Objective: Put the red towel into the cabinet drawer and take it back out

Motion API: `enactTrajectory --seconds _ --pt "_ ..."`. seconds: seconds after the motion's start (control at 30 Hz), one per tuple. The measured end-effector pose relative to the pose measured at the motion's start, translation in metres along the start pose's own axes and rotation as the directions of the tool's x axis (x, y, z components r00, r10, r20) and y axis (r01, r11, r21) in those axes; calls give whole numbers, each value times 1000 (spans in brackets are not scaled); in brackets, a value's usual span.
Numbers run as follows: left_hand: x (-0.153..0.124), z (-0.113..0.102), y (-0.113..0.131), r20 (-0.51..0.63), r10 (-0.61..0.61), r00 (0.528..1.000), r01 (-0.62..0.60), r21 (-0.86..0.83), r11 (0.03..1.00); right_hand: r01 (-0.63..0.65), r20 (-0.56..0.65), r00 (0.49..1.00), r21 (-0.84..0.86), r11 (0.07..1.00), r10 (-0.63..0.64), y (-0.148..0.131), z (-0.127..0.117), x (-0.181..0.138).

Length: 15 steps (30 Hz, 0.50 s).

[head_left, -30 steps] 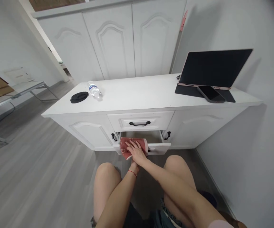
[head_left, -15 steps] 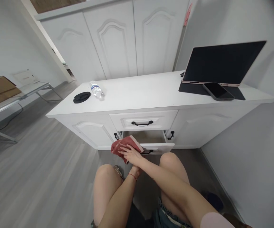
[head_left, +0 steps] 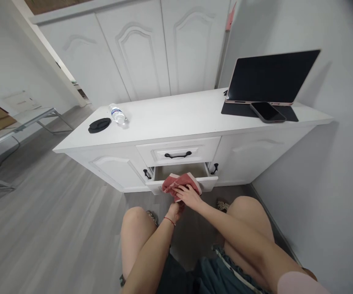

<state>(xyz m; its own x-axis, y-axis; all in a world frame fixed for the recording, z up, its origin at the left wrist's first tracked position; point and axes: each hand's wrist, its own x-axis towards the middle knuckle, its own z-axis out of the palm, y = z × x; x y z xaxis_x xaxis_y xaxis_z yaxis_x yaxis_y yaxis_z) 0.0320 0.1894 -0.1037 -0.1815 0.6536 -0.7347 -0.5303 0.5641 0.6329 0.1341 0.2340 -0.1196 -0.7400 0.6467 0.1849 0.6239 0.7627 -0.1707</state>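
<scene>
A red cloth [head_left: 180, 180] with pale edges lies bunched over the front of the open lower drawer [head_left: 205, 183] in the white cabinet. My right hand [head_left: 190, 197] is on top of the cloth, its fingers bent into the fabric and holding it. Just below and to the left, my left hand [head_left: 175, 210], with a thin red band at the wrist, is closed at the cloth's lower end; its fingertips are hidden. The drawer's handle is covered by the cloth and hands. Inside, the visible part of the drawer shows a bare bottom.
On the cabinet top [head_left: 170, 118] are a plastic bottle [head_left: 118, 116] lying on its side, a black flat item [head_left: 99, 125], a tablet [head_left: 271, 77] propped up and a phone [head_left: 268, 112]. Above the open drawer is a shut upper drawer [head_left: 179, 152]. My knees flank the drawer.
Both hands and the cloth have shifted right along the drawer front, from its left corner toward its middle. My right knee has swung outward. The camera view has moved slightly.
</scene>
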Motion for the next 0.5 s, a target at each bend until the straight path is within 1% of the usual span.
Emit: enactTrajectory --seconds 0.07,0.2,0.27,0.33,0.4,0.5 --pt "8 -1 0 9 -18 1000 18 -34 999 -44 7 999 3 999 44 7 -5 -13" --pt "20 0 7 26 33 999 -30 -125 992 -127 16 992 22 992 126 21 -17 -36" --pt "25 1 10 36 39 999 -33 -157 987 -171 16 985 19 985 170 28 -22 -47" --pt "28 1 11 48 24 999 -16 -176 984 -248 9 969 -2 969 248 35 -26 -57" --pt "31 1 11 56 2 998 9 -189 982 -358 -17 934 -35 933 358 40 -28 -68" --pt "34 1 9 62 -25 998 37 -204 978 -537 -97 842 -41 843 531 44 -24 -82"
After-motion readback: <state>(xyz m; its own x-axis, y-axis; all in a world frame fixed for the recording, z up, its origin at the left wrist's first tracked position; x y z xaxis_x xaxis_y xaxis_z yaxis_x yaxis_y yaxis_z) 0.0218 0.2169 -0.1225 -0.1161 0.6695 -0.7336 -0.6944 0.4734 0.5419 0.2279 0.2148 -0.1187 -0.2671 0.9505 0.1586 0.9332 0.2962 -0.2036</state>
